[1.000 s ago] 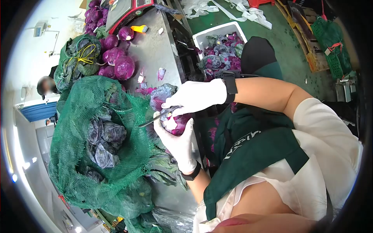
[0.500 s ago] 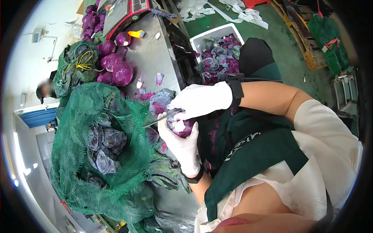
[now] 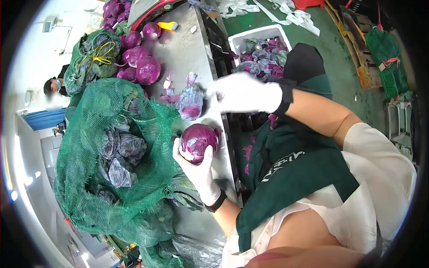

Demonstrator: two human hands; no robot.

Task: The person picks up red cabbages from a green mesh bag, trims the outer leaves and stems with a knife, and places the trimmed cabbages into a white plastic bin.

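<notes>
My left hand (image 3: 196, 172), in a white glove, is wrapped around a trimmed purple cabbage (image 3: 199, 142) over the metal table. Its surface is smooth and shiny, with a pale patch near my fingers. Up and to the right, my right hand (image 3: 246, 93), also gloved in white, is smeared by motion near the table edge. Its fingers cannot be made out, and no knife blade shows. Loose outer cabbage leaves (image 3: 191, 103) lie on the table between the hands. Beside my left hand, an open green mesh sack (image 3: 154, 178) holds several untrimmed cabbages (image 3: 132, 147).
Several trimmed cabbages (image 3: 147, 69) sit farther along the metal table (image 3: 178, 49), near a yellow-handled tool (image 3: 168, 26). A tied mesh sack (image 3: 91, 58) stands behind them. On the floor, a white bin (image 3: 237, 42) contains discarded leaves. Another person (image 3: 56, 87) is in the background.
My right hand has moved away from the cabbage, toward the bin side; the knife it held is no longer visible. The cabbage has turned in my left hand, showing its smooth side. The camera view has shifted slightly.
</notes>
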